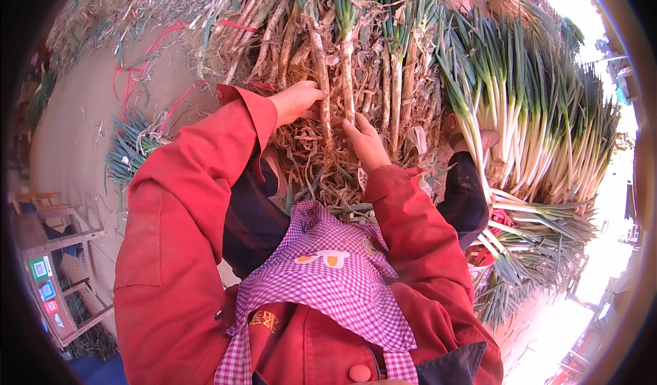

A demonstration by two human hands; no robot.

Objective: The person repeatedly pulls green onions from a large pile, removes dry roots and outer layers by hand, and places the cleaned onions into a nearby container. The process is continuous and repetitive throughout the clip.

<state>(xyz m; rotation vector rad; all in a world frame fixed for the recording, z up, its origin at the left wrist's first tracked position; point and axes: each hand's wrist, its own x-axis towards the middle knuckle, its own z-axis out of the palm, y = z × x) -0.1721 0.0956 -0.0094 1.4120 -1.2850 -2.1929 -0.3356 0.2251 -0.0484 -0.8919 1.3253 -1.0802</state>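
Note:
My left hand (300,100) has its fingers at the lower white shaft of a long green onion (322,72), whose shaggy roots hang below. The thumb side of my right hand (367,143) pinches the bottom end of a second green onion (347,66), its shaft streaked with brown soil. Both onions stand nearly upright before me, leaves pointing away. Behind them lies a heap of unpeeled green onions (287,41) with dry, papery skins. Loose roots and peeled husks (308,146) litter the ground between my feet.
To the right lean many cleaned green onions (518,108) with white shafts. More lie in a pile with red ties (498,223) beside my right leg. At left are a small onion bundle (131,146), red strips (134,79), and a wooden frame (77,238) bearing printed codes.

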